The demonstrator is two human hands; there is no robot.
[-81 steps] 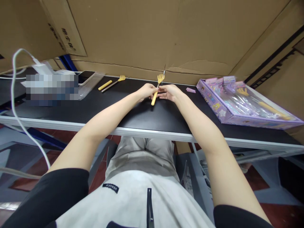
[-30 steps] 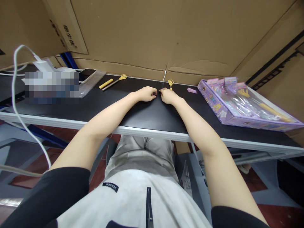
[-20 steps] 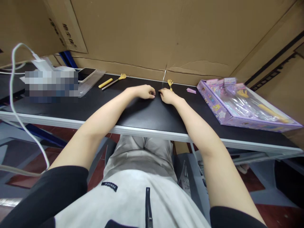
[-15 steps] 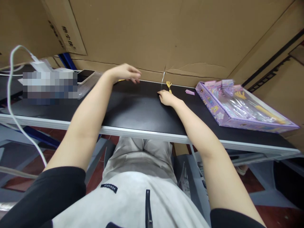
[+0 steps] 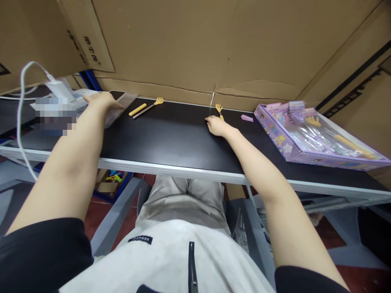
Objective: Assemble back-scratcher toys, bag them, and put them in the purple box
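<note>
My left hand (image 5: 102,101) is over the phone and clear plastic sleeve (image 5: 114,116) at the left, thumb and fingers apart; its underside is hidden. Close to its right lie a yellow handle (image 5: 137,110) and a metal rod with a yellow claw-shaped head (image 5: 158,101), like the parts of a back scratcher. My right hand (image 5: 216,125) rests on the black tabletop with curled fingers, closed around a second yellow back scratcher (image 5: 218,108). Its claw sticks out beyond the hand, and the rest is covered.
A small pink piece (image 5: 247,118) lies right of my right hand. Farther right stands a purple display box (image 5: 287,148) with plastic-wrapped scratchers. A white charger (image 5: 60,88) and its cable (image 5: 21,110) are at the left. Cardboard (image 5: 183,49) walls the back of the table.
My left hand has moved left from above the table's middle to the phone and plastic sleeve, uncovering the yellow handle and clawed rod. My right hand has stayed in place.
</note>
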